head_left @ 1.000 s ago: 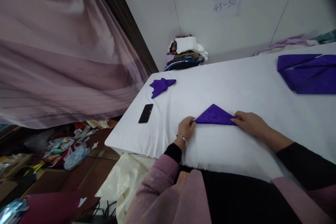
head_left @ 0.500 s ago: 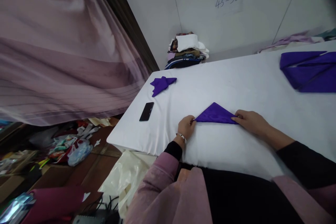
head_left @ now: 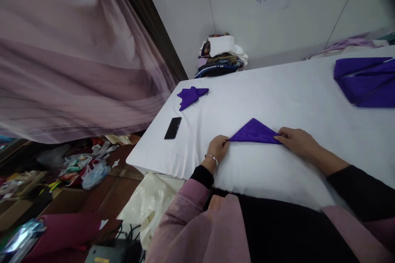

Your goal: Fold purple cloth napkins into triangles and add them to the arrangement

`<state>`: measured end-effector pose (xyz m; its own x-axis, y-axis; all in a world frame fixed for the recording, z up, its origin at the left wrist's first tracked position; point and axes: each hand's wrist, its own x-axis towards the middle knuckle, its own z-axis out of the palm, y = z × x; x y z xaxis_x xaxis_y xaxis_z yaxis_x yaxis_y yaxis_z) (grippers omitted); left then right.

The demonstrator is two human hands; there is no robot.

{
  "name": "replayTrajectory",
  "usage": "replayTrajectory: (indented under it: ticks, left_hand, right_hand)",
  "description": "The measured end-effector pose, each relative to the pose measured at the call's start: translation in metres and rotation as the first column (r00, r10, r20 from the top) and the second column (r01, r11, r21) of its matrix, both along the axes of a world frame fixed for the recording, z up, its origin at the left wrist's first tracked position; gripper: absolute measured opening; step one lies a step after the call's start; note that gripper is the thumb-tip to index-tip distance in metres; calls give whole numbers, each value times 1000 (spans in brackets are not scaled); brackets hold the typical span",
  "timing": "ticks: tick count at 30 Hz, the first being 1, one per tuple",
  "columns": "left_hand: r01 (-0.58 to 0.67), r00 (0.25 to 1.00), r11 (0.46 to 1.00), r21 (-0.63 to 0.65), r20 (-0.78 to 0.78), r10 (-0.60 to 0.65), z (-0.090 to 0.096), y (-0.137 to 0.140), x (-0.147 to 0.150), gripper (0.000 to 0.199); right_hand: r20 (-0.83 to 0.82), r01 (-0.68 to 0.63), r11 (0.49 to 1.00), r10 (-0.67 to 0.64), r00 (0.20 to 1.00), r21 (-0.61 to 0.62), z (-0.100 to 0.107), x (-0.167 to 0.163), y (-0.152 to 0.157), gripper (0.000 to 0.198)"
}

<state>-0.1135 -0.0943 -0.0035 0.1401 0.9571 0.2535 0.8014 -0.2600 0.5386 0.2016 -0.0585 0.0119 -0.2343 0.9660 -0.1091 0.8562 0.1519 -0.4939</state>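
Observation:
A purple cloth napkin (head_left: 253, 132), folded into a flat triangle, lies on the white-covered table (head_left: 271, 90) with its peak pointing away from me. My left hand (head_left: 218, 148) pinches the napkin's left corner, thumb and fingers together; a bracelet is on that wrist. At the opposite corner, my right hand (head_left: 294, 139) grips the cloth between thumb and fingers. Farther left on the table rests another purple cloth (head_left: 190, 96), folded into a pointed, jagged shape. More purple fabric (head_left: 370, 84) lies in a folded heap at the right edge of view.
A black phone (head_left: 173, 128) lies near the table's left edge. Behind the table stands a stack of folded clothes (head_left: 220, 59) by the wall. A pink curtain (head_left: 77, 57) hangs at the left, above floor clutter with plastic bags (head_left: 95, 172).
The camera view has shifted slightly. Both hands still hold the corners of the triangular napkin, whose shape looks almost the same.

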Motion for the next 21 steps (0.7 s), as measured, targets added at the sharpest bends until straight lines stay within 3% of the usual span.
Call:
replayTrajectory:
  ticks: [3,12,17,21]
  left_hand:
    - [0,998,1000,31,65,-2,-1,-1,0,16]
    - [-140,987,989,-51,71,144,-4,2,8,13]
    - [-201,979,979,-22,27,201,-1,1,11,7]
    - [-225,974,974,11,-36,225,1,1,9,15]
  right_hand:
    - [13,12,1000,-12,1000,-19,1,0,0,30]
    - [32,31,999,-30,999,-37,4,-3,-1,29]
    - [42,32,999,-30,999,-38,4,-3,-1,28]
    - [49,34,999,-32,998,-35,5,-3,-1,27]
